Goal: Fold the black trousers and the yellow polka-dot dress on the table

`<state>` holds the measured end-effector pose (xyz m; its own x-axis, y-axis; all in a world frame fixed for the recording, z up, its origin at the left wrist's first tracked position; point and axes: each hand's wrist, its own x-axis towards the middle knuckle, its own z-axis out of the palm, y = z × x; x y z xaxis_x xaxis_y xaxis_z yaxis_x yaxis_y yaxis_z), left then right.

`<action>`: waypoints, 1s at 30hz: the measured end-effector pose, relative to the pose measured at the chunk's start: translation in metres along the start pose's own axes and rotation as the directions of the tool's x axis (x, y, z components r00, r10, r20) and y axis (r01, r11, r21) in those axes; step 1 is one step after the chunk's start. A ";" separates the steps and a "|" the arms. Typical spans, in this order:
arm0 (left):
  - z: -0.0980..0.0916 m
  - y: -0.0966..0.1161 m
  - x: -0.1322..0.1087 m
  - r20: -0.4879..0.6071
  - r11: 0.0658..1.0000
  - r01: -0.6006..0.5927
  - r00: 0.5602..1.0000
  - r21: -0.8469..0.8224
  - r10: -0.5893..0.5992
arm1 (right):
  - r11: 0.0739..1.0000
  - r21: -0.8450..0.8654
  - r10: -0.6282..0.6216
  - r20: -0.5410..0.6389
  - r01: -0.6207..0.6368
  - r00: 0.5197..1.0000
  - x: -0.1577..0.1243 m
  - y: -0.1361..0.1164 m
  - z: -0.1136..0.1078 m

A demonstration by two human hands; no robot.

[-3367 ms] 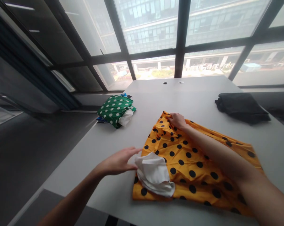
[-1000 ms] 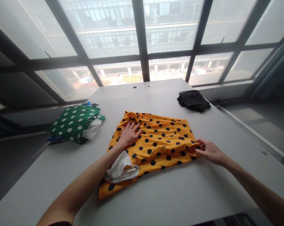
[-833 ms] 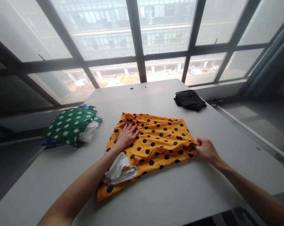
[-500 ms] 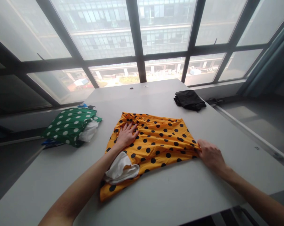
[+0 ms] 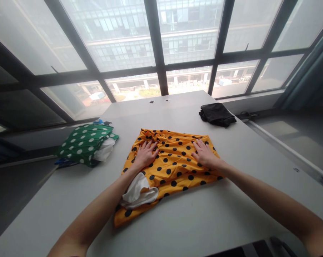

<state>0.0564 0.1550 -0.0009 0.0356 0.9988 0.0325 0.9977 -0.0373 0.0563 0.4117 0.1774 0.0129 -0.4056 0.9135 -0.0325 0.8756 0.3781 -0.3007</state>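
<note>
An orange garment with black polka dots [image 5: 174, 171] lies spread on the white table, somewhat wrinkled; its exact kind I cannot tell. White cloth [image 5: 140, 192] shows at its lower left, beside my left forearm. My left hand [image 5: 146, 154] rests on the upper left part of the garment, fingers spread. Flat on the right part lies my right hand [image 5: 204, 154], its fingers stretched toward the upper edge. Neither hand grips the fabric.
Green fabric with white dots [image 5: 86, 142] is piled at the table's left edge, with white cloth [image 5: 104, 150] beside it. A folded black cloth [image 5: 217, 114] sits at the far right. Large windows [image 5: 188, 32] rise behind the white table [image 5: 174, 114].
My right hand has let go of the garment's right edge and moved left and up onto its surface, fingers now spread. My left hand stays in place.
</note>
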 end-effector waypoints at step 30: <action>0.023 0.170 -0.005 -0.039 0.927 -0.365 0.931 -0.086 0.362 | 0.986 -0.164 -0.005 -0.038 -0.002 0.999 -0.002 -0.021 0.028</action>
<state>0.2272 0.1441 -0.0147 0.3925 0.9154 0.0895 0.9071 -0.4014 0.1266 0.3863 0.1636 -0.0071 -0.3993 0.9168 0.0053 0.9074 0.3961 -0.1404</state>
